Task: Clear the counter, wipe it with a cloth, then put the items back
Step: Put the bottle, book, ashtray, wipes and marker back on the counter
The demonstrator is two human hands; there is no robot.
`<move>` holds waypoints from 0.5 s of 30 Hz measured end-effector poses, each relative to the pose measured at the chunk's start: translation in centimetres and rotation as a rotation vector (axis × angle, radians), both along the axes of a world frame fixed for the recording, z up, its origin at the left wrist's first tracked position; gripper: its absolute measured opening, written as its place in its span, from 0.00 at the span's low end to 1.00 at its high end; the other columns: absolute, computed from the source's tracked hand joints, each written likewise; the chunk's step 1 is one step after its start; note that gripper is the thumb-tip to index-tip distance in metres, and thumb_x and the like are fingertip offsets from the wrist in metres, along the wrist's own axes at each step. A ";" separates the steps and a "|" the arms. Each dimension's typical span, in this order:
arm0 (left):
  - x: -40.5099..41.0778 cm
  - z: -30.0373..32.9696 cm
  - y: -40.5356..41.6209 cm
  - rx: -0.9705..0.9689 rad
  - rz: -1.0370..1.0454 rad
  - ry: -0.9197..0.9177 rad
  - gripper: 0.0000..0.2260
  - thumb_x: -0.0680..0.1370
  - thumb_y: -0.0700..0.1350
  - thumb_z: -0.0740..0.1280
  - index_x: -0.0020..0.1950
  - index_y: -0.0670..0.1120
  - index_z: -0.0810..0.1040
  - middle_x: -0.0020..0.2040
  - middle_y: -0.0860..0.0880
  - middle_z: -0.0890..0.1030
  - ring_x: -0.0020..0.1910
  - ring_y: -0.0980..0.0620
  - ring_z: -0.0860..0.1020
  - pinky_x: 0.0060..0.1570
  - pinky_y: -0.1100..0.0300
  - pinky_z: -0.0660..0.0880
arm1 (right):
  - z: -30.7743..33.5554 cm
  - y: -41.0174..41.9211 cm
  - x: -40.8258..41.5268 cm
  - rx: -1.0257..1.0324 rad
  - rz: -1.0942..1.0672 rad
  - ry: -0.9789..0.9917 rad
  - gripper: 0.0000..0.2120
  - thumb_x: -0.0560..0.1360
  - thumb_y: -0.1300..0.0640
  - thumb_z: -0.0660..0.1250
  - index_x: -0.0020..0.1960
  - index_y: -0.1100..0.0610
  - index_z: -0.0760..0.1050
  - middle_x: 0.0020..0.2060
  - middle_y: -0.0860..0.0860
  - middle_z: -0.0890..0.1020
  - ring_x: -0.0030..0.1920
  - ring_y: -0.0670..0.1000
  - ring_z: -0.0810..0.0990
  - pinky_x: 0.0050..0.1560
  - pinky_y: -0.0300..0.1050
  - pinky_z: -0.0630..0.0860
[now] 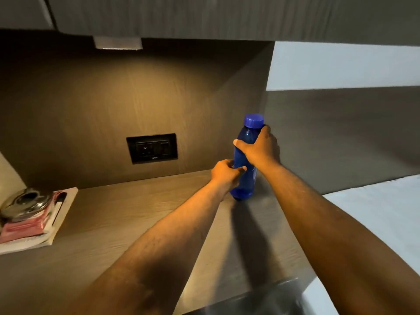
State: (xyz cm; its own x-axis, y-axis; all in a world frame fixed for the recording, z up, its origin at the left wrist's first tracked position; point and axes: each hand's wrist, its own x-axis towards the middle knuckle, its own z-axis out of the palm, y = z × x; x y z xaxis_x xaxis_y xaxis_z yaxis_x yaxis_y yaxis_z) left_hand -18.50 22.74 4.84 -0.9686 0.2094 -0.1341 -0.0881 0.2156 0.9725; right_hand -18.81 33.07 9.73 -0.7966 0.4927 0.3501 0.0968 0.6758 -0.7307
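A blue plastic bottle (244, 180) with a blue screw cap stands at the back right corner of the wooden counter (127, 214). My right hand (259, 148) wraps around its upper half, just below the cap. Lower down, my left hand (226, 173) grips the bottle's middle from the left side. Its base looks to be on or just above the counter; I cannot tell which. No cloth is in view.
At the left edge lies a stack of books and a pink packet (34, 226) with a shiny metal lid (25, 202) on top. A black wall socket (152, 148) sits in the back panel. Cabinets hang overhead. A pale surface (386, 212) lies right of the counter.
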 end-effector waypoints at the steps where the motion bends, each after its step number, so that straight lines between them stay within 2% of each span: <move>1: -0.1 0.1 0.3 0.004 -0.014 -0.019 0.16 0.75 0.45 0.69 0.62 0.43 0.76 0.49 0.42 0.81 0.47 0.43 0.81 0.51 0.49 0.79 | -0.4 0.4 -0.2 -0.012 0.001 -0.004 0.34 0.65 0.42 0.76 0.63 0.58 0.67 0.58 0.57 0.78 0.56 0.60 0.79 0.52 0.53 0.76; 3: -0.2 0.1 0.7 -0.016 -0.042 -0.027 0.15 0.76 0.45 0.67 0.63 0.44 0.75 0.49 0.45 0.80 0.47 0.45 0.80 0.55 0.48 0.79 | -1.0 1.0 -0.7 -0.043 0.004 -0.009 0.34 0.66 0.43 0.76 0.64 0.57 0.67 0.58 0.57 0.78 0.56 0.60 0.79 0.49 0.50 0.75; 6: -0.2 0.3 0.6 -0.004 -0.054 -0.038 0.17 0.78 0.43 0.66 0.66 0.44 0.73 0.52 0.44 0.80 0.46 0.47 0.78 0.54 0.50 0.78 | -1.4 1.0 -1.3 -0.049 0.018 -0.009 0.34 0.66 0.43 0.76 0.64 0.57 0.66 0.58 0.56 0.77 0.56 0.59 0.79 0.46 0.48 0.71; 10: 0.1 0.5 -0.2 -0.024 -0.088 -0.060 0.20 0.78 0.42 0.65 0.70 0.44 0.69 0.64 0.43 0.77 0.56 0.46 0.77 0.55 0.52 0.76 | -1.7 0.7 -1.6 -0.034 0.041 -0.048 0.36 0.66 0.43 0.76 0.67 0.56 0.65 0.61 0.56 0.76 0.57 0.58 0.78 0.47 0.48 0.71; 12: 0.3 0.5 -1.1 -0.047 -0.084 -0.059 0.24 0.78 0.44 0.66 0.74 0.45 0.65 0.69 0.45 0.74 0.63 0.46 0.75 0.54 0.53 0.76 | -1.6 0.6 -1.0 -0.078 0.018 -0.071 0.42 0.66 0.42 0.76 0.70 0.56 0.62 0.65 0.58 0.72 0.62 0.61 0.76 0.50 0.51 0.73; 13: 0.5 0.4 -1.8 -0.056 -0.072 -0.056 0.26 0.78 0.45 0.67 0.75 0.47 0.64 0.69 0.46 0.73 0.63 0.46 0.75 0.52 0.55 0.77 | -1.5 0.3 -0.5 -0.080 -0.038 -0.058 0.46 0.65 0.41 0.76 0.73 0.57 0.59 0.69 0.60 0.68 0.66 0.63 0.72 0.55 0.55 0.73; 15: 0.8 0.2 -4.1 -0.079 -0.027 -0.030 0.26 0.77 0.46 0.68 0.74 0.48 0.65 0.67 0.46 0.74 0.58 0.48 0.76 0.48 0.56 0.76 | -1.6 -1.5 0.7 0.021 -0.153 0.077 0.51 0.67 0.40 0.74 0.78 0.58 0.52 0.77 0.63 0.56 0.74 0.66 0.59 0.67 0.63 0.66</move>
State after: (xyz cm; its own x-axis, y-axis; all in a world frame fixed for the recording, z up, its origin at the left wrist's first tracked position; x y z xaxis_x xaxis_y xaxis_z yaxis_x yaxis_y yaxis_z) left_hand -17.75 18.65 5.00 -0.9579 0.2233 -0.1803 -0.1099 0.2947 0.9492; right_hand -18.16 31.59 8.09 -0.6830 0.5985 0.4188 0.1440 0.6724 -0.7261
